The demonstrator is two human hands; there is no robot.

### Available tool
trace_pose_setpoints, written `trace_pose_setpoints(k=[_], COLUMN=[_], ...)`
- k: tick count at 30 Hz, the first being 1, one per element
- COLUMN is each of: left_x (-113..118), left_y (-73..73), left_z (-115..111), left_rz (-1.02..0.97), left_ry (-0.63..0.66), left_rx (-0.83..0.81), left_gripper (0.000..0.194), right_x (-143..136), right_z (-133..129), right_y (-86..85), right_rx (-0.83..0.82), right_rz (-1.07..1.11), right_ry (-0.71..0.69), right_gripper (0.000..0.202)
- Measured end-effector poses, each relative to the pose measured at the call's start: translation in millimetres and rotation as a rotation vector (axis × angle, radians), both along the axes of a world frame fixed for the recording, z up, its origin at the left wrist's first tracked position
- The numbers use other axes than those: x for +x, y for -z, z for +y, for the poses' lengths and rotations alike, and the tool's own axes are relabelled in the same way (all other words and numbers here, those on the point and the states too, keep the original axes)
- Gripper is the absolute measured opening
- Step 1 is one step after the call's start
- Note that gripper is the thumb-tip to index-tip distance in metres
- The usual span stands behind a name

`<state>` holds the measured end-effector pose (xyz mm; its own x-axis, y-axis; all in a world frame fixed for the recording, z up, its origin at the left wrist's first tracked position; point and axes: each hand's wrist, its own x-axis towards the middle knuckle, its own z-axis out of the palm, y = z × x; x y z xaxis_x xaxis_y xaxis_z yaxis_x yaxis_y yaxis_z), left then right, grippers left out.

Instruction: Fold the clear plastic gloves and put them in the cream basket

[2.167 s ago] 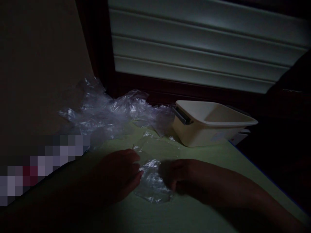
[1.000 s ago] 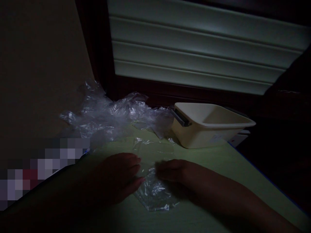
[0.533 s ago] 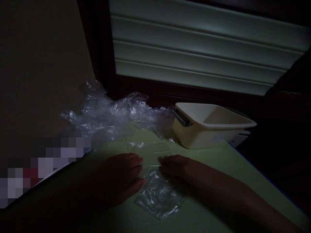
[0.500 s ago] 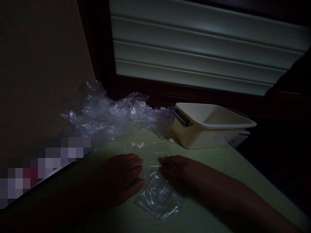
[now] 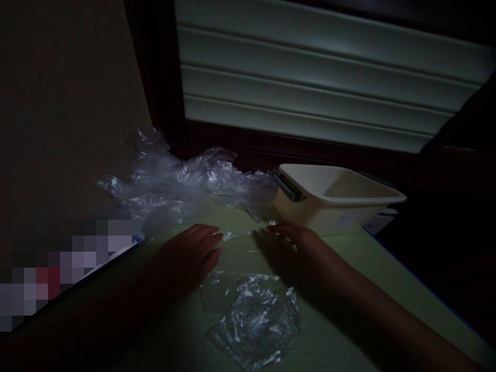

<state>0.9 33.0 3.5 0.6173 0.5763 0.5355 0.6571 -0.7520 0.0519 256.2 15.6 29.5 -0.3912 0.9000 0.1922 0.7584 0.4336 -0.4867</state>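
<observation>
A crumpled clear plastic bag (image 5: pixel 258 320) lies on the pale green tabletop (image 5: pixel 329 320), nearest me. Beyond it a flat sheet of clear plastic (image 5: pixel 238 253) stretches between my hands; I cannot tell whether the two pieces are joined. My left hand (image 5: pixel 196 253) hovers at that sheet's left edge, fingers stretched and apart, holding nothing visible. On the other side my right hand (image 5: pixel 302 240) is by the front of the cream plastic bin (image 5: pixel 310 214), fingers extended and slightly spread. Dim light hides whether either hand's fingertips touch the plastic.
A heap of crumpled clear plastic bags (image 5: pixel 174 186) sits at the back left. The cream bin has dark handles and stands at the back right, near the table's edge. Behind are slatted panels (image 5: pixel 310 77) in a dark frame. A blurred patch (image 5: pixel 77 268) covers the left side.
Both hands have moved forward, away from me, and the right also a little to the right. The crumpled bag has shifted nearer to me, and more of the flat plastic shows.
</observation>
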Motion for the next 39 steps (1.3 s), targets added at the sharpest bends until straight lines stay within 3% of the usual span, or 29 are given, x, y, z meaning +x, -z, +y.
trace_pose_setpoints(k=[8, 14, 22, 29, 39], left_x=[-3.8, -3.9, -1.8, -3.8, -6.4], left_y=[14.4, 14.0, 12.8, 14.3, 10.2], left_z=[9.7, 15.3, 18.3, 17.2, 21.6], left_rz=[-0.022, -0.159, -0.241, -0.333, -0.417], left_ry=[-0.064, -0.013, 0.011, -0.113, -0.155], left_rx=[-0.102, -0.169, -0.199, -0.323, -0.460], left_gripper=[0.029, 0.027, 0.028, 0.037, 0.048], right_x=[-5.7, -7.7, -7.8, -2.9, -0.8], right_z=[12.1, 21.0, 20.6, 16.9, 15.6], right_y=[23.8, 28.6, 27.1, 19.9, 8.1], right_rx=[0.032, 0.029, 0.014, -0.019, -0.038], right_rz=[-0.013, 0.017, 0.106, 0.254, 0.448], right_ry=[0.075, 0.099, 0.090, 0.047, 0.038], right_gripper=[0.036, 0.026, 0.009, 0.010, 0.013])
